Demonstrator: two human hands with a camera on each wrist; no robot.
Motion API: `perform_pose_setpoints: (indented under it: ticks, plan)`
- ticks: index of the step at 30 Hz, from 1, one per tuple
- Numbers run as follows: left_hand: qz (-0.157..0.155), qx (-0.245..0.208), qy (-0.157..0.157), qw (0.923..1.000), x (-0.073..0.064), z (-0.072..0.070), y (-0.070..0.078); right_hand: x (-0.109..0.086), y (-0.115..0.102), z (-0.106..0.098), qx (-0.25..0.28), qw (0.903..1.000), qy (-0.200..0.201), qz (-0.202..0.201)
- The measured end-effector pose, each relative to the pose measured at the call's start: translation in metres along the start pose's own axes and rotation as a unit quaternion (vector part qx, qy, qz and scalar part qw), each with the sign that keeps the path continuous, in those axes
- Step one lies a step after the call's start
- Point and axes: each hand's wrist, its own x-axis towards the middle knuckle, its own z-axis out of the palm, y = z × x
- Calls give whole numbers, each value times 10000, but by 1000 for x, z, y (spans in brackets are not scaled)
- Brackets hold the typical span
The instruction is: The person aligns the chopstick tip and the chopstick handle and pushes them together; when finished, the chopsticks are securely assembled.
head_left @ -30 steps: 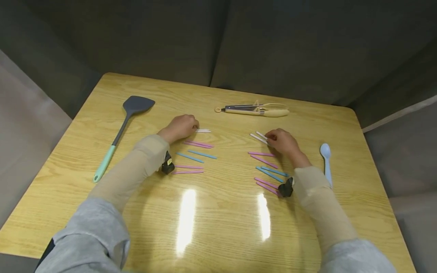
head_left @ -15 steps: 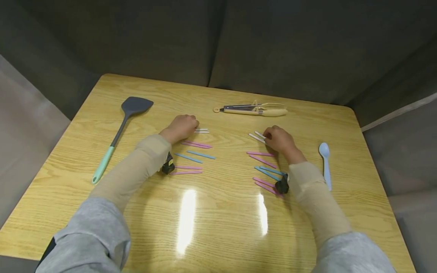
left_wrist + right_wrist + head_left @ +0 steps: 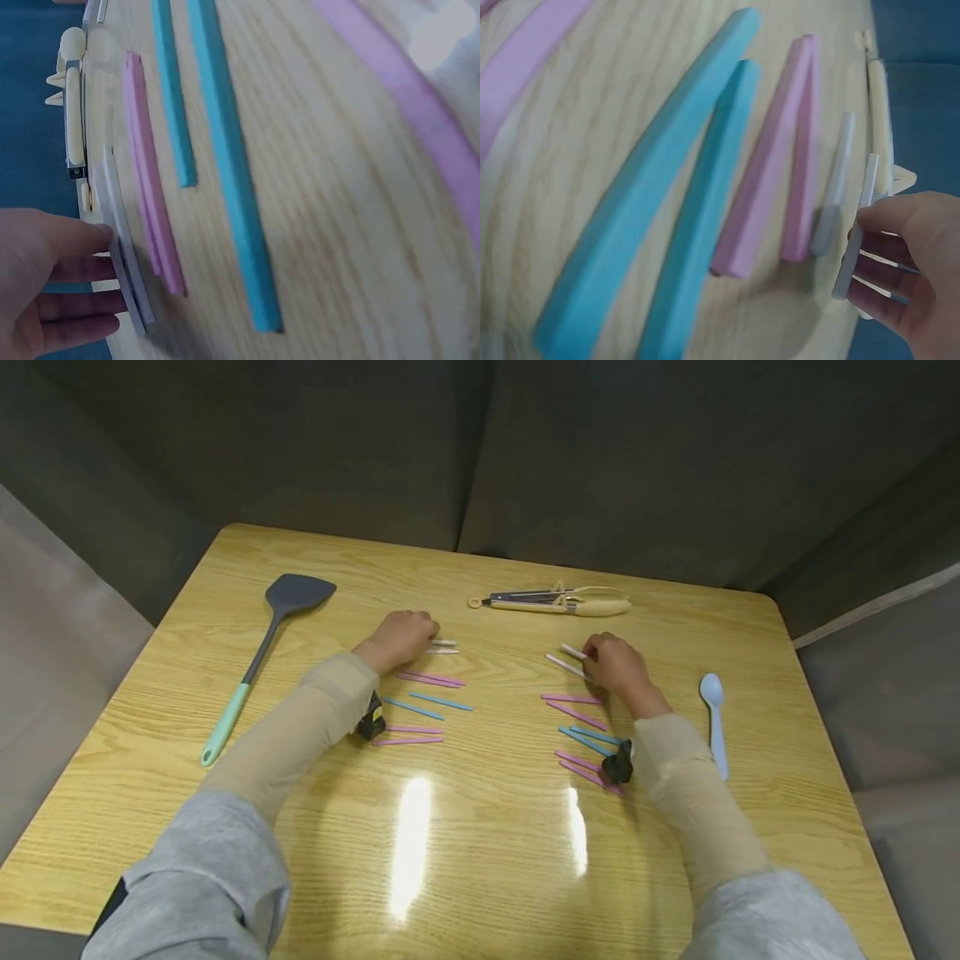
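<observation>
My left hand [image 3: 401, 637] pinches a white stick [image 3: 130, 300] between thumb and fingers at the far left of the rows. A second white stick [image 3: 136, 270] lies close beside it. Over on the right, my right hand [image 3: 618, 672] pinches another white stick [image 3: 846, 274], which looks tilted just above the table. Its neighbour, one more white stick [image 3: 834, 206], rests on the wood. Nearer the body on the left lie pink sticks [image 3: 432, 678], blue sticks [image 3: 441, 702] and more pink sticks [image 3: 408, 741]. The right side has matching pairs of pink sticks [image 3: 572, 699] and blue sticks [image 3: 588, 741].
Beyond the hands lie cream-handled tongs [image 3: 558, 602]. A spatula [image 3: 258, 652] with a green handle is at the left, a pale blue spoon [image 3: 715, 710] at the right. Dark curtains [image 3: 480, 452] stand behind the wooden table [image 3: 487, 860].
The stick in my left hand has shifted slightly away from its neighbour, so the gap between them is wider. The right-hand stick has moved a little farther from its neighbour too.
</observation>
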Motion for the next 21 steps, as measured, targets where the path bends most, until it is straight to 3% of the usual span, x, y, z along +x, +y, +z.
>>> perform_pose_setpoints:
  ticks: [7, 12, 15, 21]
  plan:
    - [-321, -617, 83, 9975, 3, -11, -5, -10, -9, -17, 473, 9987, 173, -70]
    - [-249, -952, 524, 9938, -5, -23, -2, -19, -17, -25, 927, 9945, 402, -266]
    - [-248, -1335, 696, 9883, -13, -29, 3, -26, -23, -26, 1414, 9881, 519, -325]
    - [-162, -2281, 647, 9713, -33, -43, 22, -44, -38, -28, 2345, 9672, 835, -510]
